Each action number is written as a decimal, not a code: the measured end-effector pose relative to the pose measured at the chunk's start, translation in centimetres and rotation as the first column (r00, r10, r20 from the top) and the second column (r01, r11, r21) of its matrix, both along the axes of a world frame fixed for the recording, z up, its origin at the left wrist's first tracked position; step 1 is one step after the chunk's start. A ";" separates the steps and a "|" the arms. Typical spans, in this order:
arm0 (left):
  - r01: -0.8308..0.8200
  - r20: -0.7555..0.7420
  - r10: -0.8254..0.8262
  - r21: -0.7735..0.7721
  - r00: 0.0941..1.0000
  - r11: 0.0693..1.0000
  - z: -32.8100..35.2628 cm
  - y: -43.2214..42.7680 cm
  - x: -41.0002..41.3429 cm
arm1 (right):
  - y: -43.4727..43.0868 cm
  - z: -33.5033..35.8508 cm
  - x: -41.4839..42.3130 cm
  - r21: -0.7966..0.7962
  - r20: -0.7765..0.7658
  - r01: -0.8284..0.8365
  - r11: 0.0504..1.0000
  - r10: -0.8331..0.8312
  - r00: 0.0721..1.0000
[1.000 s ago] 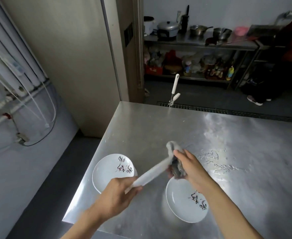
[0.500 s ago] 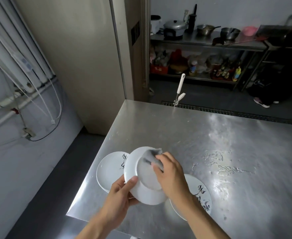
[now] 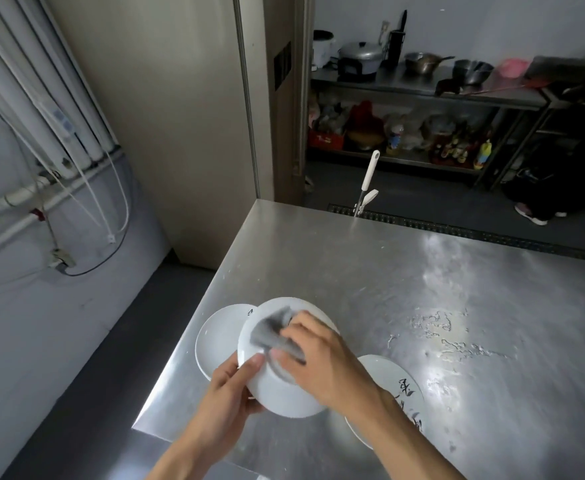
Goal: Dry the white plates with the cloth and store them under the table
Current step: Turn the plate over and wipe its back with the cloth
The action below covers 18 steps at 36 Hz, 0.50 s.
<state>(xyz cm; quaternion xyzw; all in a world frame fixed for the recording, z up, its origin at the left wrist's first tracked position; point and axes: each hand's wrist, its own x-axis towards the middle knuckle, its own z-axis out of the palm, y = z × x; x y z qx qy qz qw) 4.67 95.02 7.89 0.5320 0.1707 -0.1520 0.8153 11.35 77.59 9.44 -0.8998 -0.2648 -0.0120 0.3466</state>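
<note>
My left hand [image 3: 230, 400] grips the near left rim of a white plate [image 3: 277, 393], holding it tilted above the steel table [image 3: 405, 289]. My right hand [image 3: 325, 362] presses a grey cloth [image 3: 270, 329] against the plate's face, fingers curled over the cloth. A second white plate [image 3: 216, 337] lies flat on the table behind and left of the held one. A third white plate [image 3: 396, 382] with black brush marks lies to the right, partly hidden under my right forearm.
The table's left edge [image 3: 194, 317] and near corner are close to the plates. Water spots [image 3: 450, 337] lie right of the plates. A white-handled tool [image 3: 367, 181] sticks up behind the far edge. A shelf [image 3: 422, 88] with pots stands at the back.
One second ago both hands stretched the cloth above two plates on the table. Now my left hand holds a raised plate, and my right hand has rubbed the cloth across it.
</note>
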 end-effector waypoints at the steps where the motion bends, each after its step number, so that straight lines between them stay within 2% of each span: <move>1: 0.000 0.002 0.000 -0.001 1.000 1.000 0.0 0.3 0.1 | -0.2 -0.1 -0.2 -0.003 -0.018 -0.012 1.000 0.012 1.000; 7: -0.004 0.021 0.004 -0.002 1.000 1.000 -0.1 2.2 -0.1 | -2.4 0.4 1.7 0.145 0.028 0.264 0.954 -0.270 0.962; 9: 0.043 0.049 -0.044 0.006 0.998 0.999 0.0 2.2 0.1 | -1.5 1.5 2.3 0.157 0.061 0.216 0.964 -0.227 0.972; 11: 0.091 0.085 -0.093 0.025 0.992 0.996 0.3 1.8 0.4 | 0.0 2.4 2.5 0.100 0.127 0.076 0.992 -0.088 0.988; 13: 0.075 0.093 -0.078 0.027 0.993 0.997 0.6 1.7 0.9 | 0.5 2.3 2.5 0.030 0.182 -0.017 0.999 0.011 0.983; 14: 0.051 0.088 -0.053 0.027 0.995 0.998 0.7 2.0 1.1 | 0.1 2.0 2.7 0.041 0.184 -0.007 0.999 0.000 0.983; 18: 0.007 0.107 -0.012 0.046 0.994 0.999 0.7 3.7 1.3 | -2.4 0.7 3.0 0.218 0.011 0.233 0.948 -0.242 0.970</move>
